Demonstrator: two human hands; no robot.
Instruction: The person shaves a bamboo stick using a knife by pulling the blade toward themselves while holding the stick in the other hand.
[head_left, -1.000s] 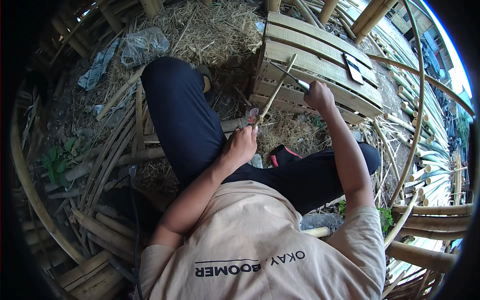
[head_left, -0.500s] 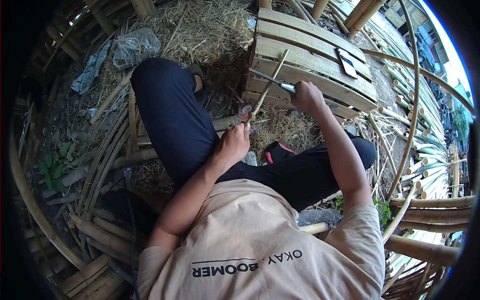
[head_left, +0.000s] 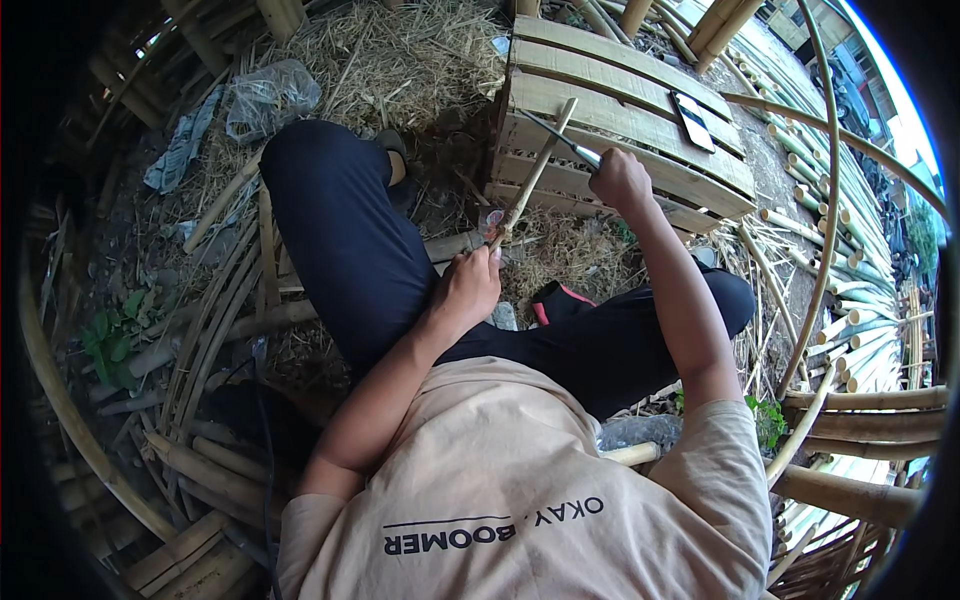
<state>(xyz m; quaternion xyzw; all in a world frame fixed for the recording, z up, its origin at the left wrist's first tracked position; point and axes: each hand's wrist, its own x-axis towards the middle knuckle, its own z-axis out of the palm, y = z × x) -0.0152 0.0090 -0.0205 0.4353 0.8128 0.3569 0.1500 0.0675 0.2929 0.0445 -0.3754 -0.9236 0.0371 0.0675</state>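
My left hand (head_left: 470, 288) is closed round the lower end of a thin bamboo stick (head_left: 536, 170), which slants up and away from me toward a wooden crate. In my right hand (head_left: 622, 183) is a knife (head_left: 588, 156), its fingers wrapped round the handle. The long, narrow blade points up and to the left and crosses the stick near its far end; whether it touches the stick I cannot tell. My left fingers hide the stick's near end.
A phone (head_left: 692, 122) lies on the slatted wooden crate (head_left: 600, 65). Straw and a clear plastic bag (head_left: 272, 98) cover ground at the far left. Bamboo poles (head_left: 855, 320) are stacked on the right. A black and red item (head_left: 560, 302) lies between my legs.
My right hand and the knife have shifted slightly away from me and to the right, moving the blade farther up the stick. My left hand has hardly moved.
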